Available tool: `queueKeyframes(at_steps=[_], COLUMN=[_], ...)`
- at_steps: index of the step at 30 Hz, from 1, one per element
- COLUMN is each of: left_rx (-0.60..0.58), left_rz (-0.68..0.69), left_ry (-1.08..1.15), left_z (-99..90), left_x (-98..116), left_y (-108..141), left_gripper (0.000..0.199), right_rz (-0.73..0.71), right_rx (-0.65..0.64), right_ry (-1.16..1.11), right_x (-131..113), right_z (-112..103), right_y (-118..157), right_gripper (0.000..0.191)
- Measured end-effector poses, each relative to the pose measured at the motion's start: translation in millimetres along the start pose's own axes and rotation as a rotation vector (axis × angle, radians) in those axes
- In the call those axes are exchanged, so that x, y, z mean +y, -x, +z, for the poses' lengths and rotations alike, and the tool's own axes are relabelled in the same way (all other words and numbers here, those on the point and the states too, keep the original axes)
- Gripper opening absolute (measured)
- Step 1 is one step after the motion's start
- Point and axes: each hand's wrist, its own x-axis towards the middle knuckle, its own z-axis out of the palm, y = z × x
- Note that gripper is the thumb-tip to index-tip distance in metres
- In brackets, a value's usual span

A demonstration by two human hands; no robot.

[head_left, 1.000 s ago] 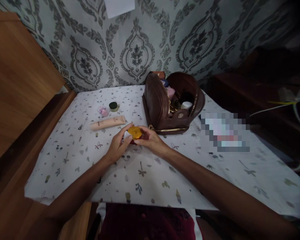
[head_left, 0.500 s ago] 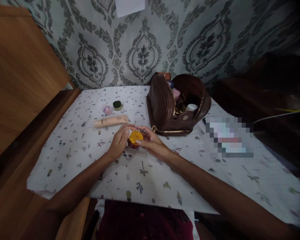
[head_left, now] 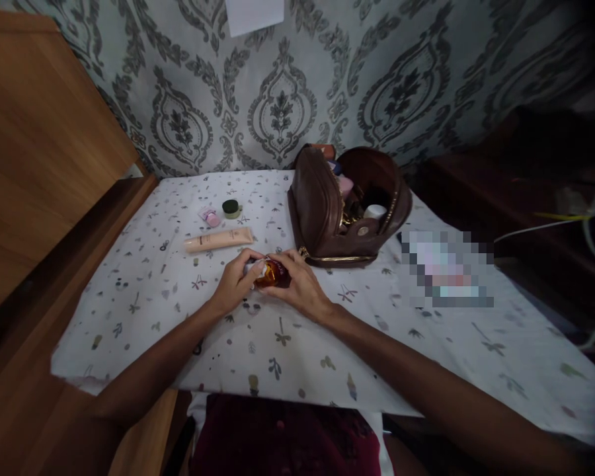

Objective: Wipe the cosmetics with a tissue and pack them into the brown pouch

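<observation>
Gold-lidded dark red jar (head_left: pixel 276 272) is held between the 2 hands, over the middle of the table, tipped so that its lid end faces left; whether its lower edge touches the cloth, I cannot tell. The left hand (head_left: pixel 234 281) has its fingers narrowed around the lid end, a crumpled white wipe (head_left: pixel 256 266) — perhaps tissue — pinched against it, while the right hand (head_left: pixel 305 289) curls its fingers around the dark red body. The jar looks smooth and glossy, so it could slip and roll if the right grip slackens while the left thumb presses; a twisting push could also loosen the lid. Beyond lie a peach squeeze tube (head_left: pixel 218 240), a green-lidded pot (head_left: pixel 231 209) and a small pink-capped container (head_left: pixel 210 217), with an open brown leather cosmetic bag (head_left: pixel 313 205) to the right. Underneath, a white tablecloth (head_left: pixel 302 363) printed with little plants shows soft creases. Grey damask-patterned fabric (head_left: pixel 280 112) rises behind, a wooden panel (head_left: pixel 44 112) stands at left, and the right side — pale cables (head_left: pixel 520 233) included — is dim.
</observation>
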Motion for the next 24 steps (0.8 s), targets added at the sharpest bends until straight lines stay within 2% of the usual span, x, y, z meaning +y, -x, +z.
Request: queueKeyframes(at_steps=[4,8,12,16,20,24], left_rx=[-0.009,0.035,0.012,0.004,-0.003,-0.013], left_rz=[0.056,0.115,0.091,0.121,0.212,0.379], left_ry=[-0.02,-0.083,-0.061,-0.059,-0.119,-0.202], left_z=[-2.7,-7.6,-10.8,-10.6,-9.6,-9.3], left_x=[0.0,-4.5,-6.7,-2.7,1.9,4.0], left_y=[-2.2,-5.8,-6.4,-3.8,-1.0,0.2], left_gripper=[0.027,0.025,0.027,0.029,0.029,0.025], right_rz=[-0.063,-0.139,-0.038,0.08,0.064,0.09], right_rx=[-0.108,-0.16,-0.137,-0.139,-0.134,-0.129], right_ry=[0.019,-0.022,-0.083,-0.11,-0.096,-0.103], right_x=[7.2,12.0,7.4,-0.4,-3.4,-2.6], right_z=[-0.3,-1.3,-2.6,-3.5,-3.9,-3.7], right_y=[0.9,0.1,-0.6,-0.4,-0.1,-0.5], right_gripper=[0.079,0.073,0.068,0.054,0.048,0.046])
